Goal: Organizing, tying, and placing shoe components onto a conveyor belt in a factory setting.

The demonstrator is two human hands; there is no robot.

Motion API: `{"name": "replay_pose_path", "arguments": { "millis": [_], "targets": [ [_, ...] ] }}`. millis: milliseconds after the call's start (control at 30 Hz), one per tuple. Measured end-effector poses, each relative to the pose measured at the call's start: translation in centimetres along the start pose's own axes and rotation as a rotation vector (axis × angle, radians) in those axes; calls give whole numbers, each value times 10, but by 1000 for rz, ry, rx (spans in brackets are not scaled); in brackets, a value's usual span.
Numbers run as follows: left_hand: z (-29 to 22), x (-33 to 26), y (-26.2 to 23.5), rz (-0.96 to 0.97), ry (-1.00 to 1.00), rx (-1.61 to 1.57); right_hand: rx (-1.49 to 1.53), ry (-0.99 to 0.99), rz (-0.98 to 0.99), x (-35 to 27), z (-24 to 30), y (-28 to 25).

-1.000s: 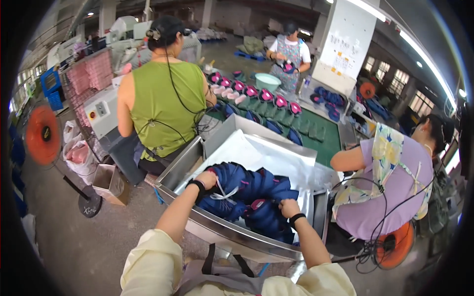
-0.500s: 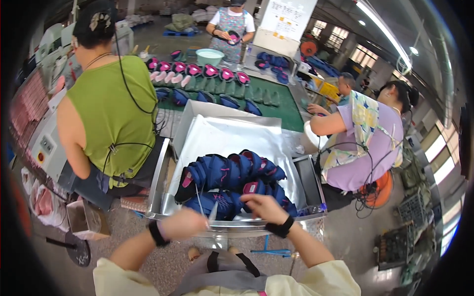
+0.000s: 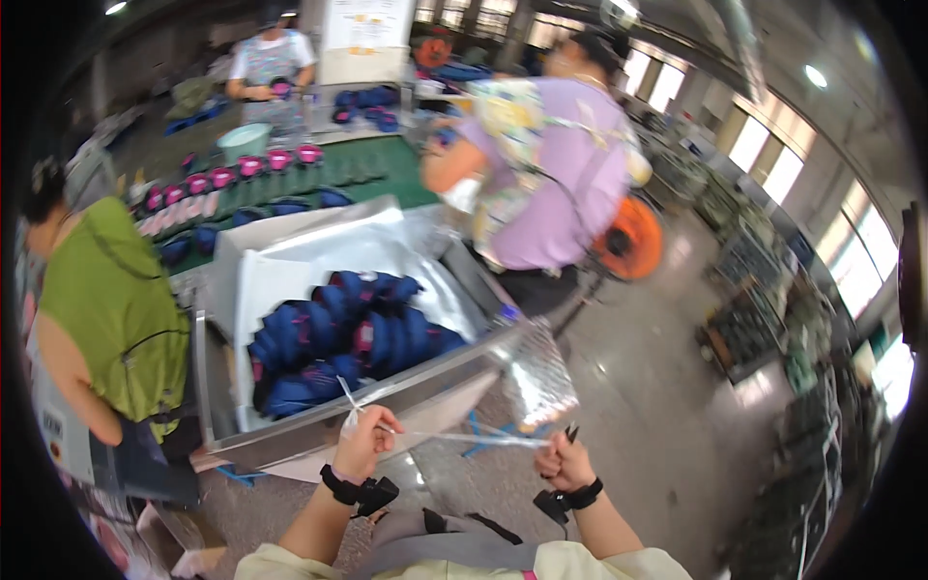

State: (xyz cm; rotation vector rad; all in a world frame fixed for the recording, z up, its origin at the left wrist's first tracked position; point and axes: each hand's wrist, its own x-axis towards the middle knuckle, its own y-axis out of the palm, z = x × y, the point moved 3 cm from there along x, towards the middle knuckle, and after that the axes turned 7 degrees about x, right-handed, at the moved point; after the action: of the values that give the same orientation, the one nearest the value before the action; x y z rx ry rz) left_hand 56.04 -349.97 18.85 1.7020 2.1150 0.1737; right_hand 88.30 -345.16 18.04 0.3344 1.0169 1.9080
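Note:
A white string (image 3: 474, 437) runs taut between my two hands, in front of the metal bin's near edge. My left hand (image 3: 365, 445) is closed on one end, with a loose tail sticking up above the fingers. My right hand (image 3: 565, 461) is closed in a fist on the other end. From its top pokes a small dark pointed thing (image 3: 572, 432) that I cannot make out. Beyond my left hand, dark blue shoe uppers (image 3: 333, 324) with pink trim lie bunched in rows inside the metal bin (image 3: 353, 422).
A green worktable (image 3: 387, 159) behind the bin carries pink-lined shoe parts and a pale basin (image 3: 244, 142). One person in green (image 3: 111, 309) sits at left, another in lilac (image 3: 565, 164) at right beside an orange fan (image 3: 630, 239). Dark crates (image 3: 744, 319) line the right.
My view has swung to the right. My hands have moved from over the bin's near edge to in front of it and spread apart, pulling the string straight between them.

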Motion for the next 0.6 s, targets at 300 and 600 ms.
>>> {"name": "replay_pose_path", "arguments": {
  "millis": [300, 600],
  "targets": [
    [170, 28, 255, 676, -194, 909, 157, -477, -398, -208, 136, -128],
    [219, 29, 454, 1060, 49, 826, 146, -562, -558, -278, 207, -241]
  ]
}}
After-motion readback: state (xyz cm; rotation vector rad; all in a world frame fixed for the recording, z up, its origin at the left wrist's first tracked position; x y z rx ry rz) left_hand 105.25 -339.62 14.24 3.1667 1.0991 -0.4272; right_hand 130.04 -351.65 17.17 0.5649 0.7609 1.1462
